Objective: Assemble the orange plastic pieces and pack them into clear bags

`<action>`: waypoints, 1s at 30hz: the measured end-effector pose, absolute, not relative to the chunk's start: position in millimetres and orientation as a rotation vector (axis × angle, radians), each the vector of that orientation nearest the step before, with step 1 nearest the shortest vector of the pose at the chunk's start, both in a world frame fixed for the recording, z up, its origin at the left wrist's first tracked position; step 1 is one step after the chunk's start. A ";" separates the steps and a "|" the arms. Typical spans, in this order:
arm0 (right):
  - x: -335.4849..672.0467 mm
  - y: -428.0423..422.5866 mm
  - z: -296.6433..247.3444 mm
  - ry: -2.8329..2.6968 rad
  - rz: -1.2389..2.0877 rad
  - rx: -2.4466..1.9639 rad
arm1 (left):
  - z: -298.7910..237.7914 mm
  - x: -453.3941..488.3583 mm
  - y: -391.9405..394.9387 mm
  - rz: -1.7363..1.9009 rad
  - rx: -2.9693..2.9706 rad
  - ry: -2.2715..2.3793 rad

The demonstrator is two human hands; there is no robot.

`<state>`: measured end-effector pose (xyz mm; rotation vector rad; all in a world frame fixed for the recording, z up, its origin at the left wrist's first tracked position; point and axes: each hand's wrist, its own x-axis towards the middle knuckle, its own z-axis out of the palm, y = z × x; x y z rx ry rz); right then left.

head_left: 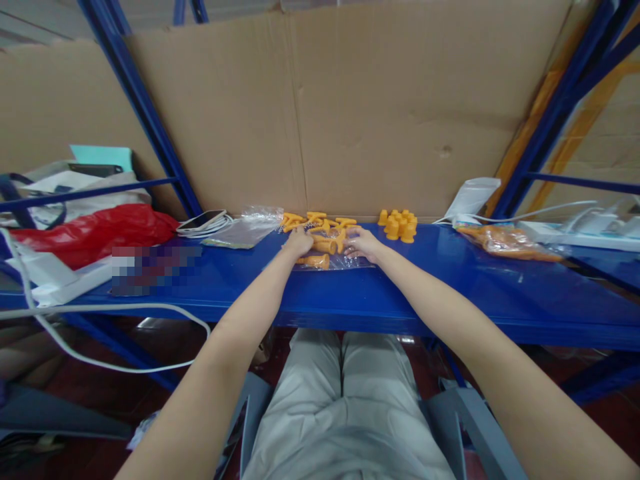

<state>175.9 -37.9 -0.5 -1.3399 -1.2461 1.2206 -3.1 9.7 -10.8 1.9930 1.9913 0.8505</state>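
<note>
Several yellow-orange, T-shaped plastic pieces [345, 221] lie loosely heaped on the blue metal table [240, 277], with yellow-orange cylindrical plastic pieces [320, 261] on their near side; a clear, crinkled plastic film [349, 262] shows around the near edge of the heap. The bare left hand [299, 241] is at the left side of the heap, its fingers bent in against the pieces; the bare right hand [363, 245] is at the opposite side, palm down, its fingers curved beside the nearest pieces; I cannot tell whether either hand's fingers are closed on a piece. Just beyond the right hand stands a tight cluster of yellow cup-shaped plastic pieces [399, 225]; to the left of the heap lies a flat, clear plastic bag [247, 228], with a dark-screened phone [209, 219] and a coiled white cable [193, 231] beside it; farther left is a glossy red plastic bag [107, 230]; well to the right lies a clear bag of orange contents [507, 241]; a tall brown cardboard panel [370, 113] rises behind everything.
</note>
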 end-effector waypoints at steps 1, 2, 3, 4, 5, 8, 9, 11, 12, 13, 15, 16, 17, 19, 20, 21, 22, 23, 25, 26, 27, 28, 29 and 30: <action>175.2 -38.1 -0.8 -1.245 1.201 -1.352 | -10.8 -2.8 9.9 0.835 1.995 1.980; 174.6 -38.5 -1.0 -1.246 1.187 -1.359 | -10.5 -2.3 10.0 0.810 1.990 1.976; 174.1 -38.9 -1.1 -1.249 1.176 -1.363 | -10.0 -1.8 10.0 0.786 1.984 1.977; 173.8 -39.3 -1.0 -1.256 1.171 -1.364 | -9.6 -1.4 10.0 0.772 1.988 1.978; 173.6 -39.8 -1.0 -1.264 1.171 -1.362 | -9.3 -1.1 10.1 0.760 1.990 1.985; 173.3 -41.2 -0.4 -1.290 1.182 -1.354 | -9.5 -0.8 10.5 0.722 1.995 2.015; 173.0 -41.6 0.0 -1.296 1.179 -1.353 | -9.8 -0.7 10.3 0.710 2.001 2.021; 172.1 -42.1 0.7 -1.305 1.160 -1.353 | -10.2 -0.2 9.5 0.683 2.014 2.033; 171.5 -42.1 1.0 -1.312 1.148 -1.358 | -10.2 0.1 8.9 0.668 2.024 2.036; 171.0 -41.8 1.1 -1.322 1.135 -1.368 | -10.0 0.5 8.2 0.653 2.035 2.038; 170.9 -40.1 0.1 -1.357 1.106 -1.392 | -9.6 1.0 7.1 0.625 2.056 2.042; 171.4 -38.4 -1.4 -1.382 1.087 -1.395 | -9.4 1.1 6.7 0.614 2.065 2.044; 172.4 -36.0 -3.6 -1.420 1.066 -1.391 | -9.4 1.1 6.4 0.606 2.071 2.046; 175.3 -28.9 -10.0 -1.545 1.005 -1.354 | -9.8 1.2 6.1 0.598 2.077 2.056; 176.8 -24.5 -13.9 -1.632 0.956 -1.329 | -10.0 1.3 5.8 0.596 2.077 2.063; 178.1 -19.7 -17.8 -1.731 0.887 -1.300 | -10.3 1.6 5.2 0.592 2.076 2.070; 178.8 -14.9 -21.6 -1.821 0.789 -1.268 | -10.3 2.1 4.4 0.586 2.076 2.075; 179.1 -10.5 -24.8 -1.906 0.688 -1.229 | -10.1 2.8 3.2 0.576 2.075 2.080; 178.1 -3.9 -29.1 -2.031 0.521 -1.161 | -8.8 4.6 -0.1 0.545 2.073 2.092; 177.2 -2.1 -30.2 -2.070 0.459 -1.148 | -7.8 5.6 -1.9 0.527 2.072 2.099; 176.2 -1.3 -30.5 -2.091 0.412 -1.152 | -6.6 6.5 -3.8 0.509 2.071 2.108; 175.4 -1.3 -30.4 -2.095 0.379 -1.173 | -5.5 7.2 -5.5 0.492 2.070 2.119; 174.8 -2.0 -29.9 -2.090 0.359 -1.200 | -4.4 7.7 -6.8 0.476 2.073 2.127; 174.4 -3.0 -29.3 -2.083 0.354 -1.223 | -3.5 8.0 -7.8 0.463 2.084 2.131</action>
